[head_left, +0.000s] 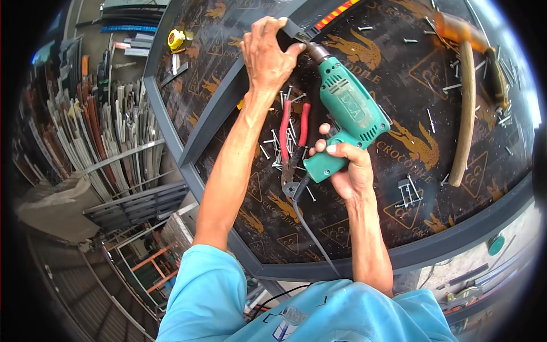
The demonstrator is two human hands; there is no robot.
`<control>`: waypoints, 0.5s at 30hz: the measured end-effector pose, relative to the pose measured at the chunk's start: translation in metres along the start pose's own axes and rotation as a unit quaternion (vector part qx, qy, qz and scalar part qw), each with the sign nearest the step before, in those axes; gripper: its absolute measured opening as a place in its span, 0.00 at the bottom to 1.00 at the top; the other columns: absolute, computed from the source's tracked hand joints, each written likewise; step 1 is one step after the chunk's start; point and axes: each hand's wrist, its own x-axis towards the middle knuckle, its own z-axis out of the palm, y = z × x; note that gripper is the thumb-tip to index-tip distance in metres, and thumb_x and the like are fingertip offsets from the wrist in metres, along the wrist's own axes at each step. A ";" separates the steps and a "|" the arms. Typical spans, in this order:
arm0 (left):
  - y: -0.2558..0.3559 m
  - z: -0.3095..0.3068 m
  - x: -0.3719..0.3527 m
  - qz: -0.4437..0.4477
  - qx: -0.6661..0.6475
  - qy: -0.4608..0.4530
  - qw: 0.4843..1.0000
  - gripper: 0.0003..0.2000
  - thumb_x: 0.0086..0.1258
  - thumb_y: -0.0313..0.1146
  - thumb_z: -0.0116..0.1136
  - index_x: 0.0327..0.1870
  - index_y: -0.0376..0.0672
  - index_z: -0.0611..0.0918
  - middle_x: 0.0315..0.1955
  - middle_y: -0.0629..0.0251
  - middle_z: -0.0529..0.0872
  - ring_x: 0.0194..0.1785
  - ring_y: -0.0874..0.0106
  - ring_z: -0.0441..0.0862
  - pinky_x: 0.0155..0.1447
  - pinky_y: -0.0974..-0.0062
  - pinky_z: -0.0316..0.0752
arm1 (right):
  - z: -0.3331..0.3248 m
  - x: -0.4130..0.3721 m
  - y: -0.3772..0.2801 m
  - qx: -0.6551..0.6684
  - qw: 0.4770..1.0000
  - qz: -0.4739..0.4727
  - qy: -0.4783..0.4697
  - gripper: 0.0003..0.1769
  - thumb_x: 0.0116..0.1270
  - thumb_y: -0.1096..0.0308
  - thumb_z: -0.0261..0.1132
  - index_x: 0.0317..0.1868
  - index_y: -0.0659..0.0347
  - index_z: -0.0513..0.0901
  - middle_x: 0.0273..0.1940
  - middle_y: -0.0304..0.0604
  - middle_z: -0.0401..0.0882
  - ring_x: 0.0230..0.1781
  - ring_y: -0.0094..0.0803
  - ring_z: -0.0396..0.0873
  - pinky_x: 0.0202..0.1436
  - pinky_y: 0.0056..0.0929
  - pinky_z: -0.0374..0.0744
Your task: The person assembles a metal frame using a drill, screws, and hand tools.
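Note:
My right hand (347, 165) is wrapped round the handle of a green power drill (350, 102), which points up and to the left. The drill's chuck end meets a dark block-like piece (293, 29) at the top of the view. My left hand (269, 54) pinches that dark piece between thumb and fingers, close to the chuck. Between my forearms, pliers with red handles (286, 131) lie on the printed board (342, 225), among several loose screws (283, 139). The bit's tip is too small to make out.
A wooden-handled hammer (466, 114), a screwdriver (497, 77) and scattered screws lie to the right. A yellow tape measure (176, 40) is at upper left. Grey frame bars (213, 111) border and cross the board. The drill's cord (316, 239) runs toward my body. Metal strips (102, 119) stand at left.

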 end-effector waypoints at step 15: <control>-0.009 0.001 0.007 0.064 -0.020 -0.013 0.998 0.32 0.46 0.42 0.77 0.50 0.38 0.74 0.44 0.54 0.79 0.50 0.60 0.77 0.56 0.65 0.70 | -0.005 0.008 0.000 0.042 0.999 -0.022 -0.024 0.21 0.48 0.82 0.61 0.47 0.70 0.77 0.38 0.45 0.80 0.31 0.32 0.80 0.40 0.35 0.81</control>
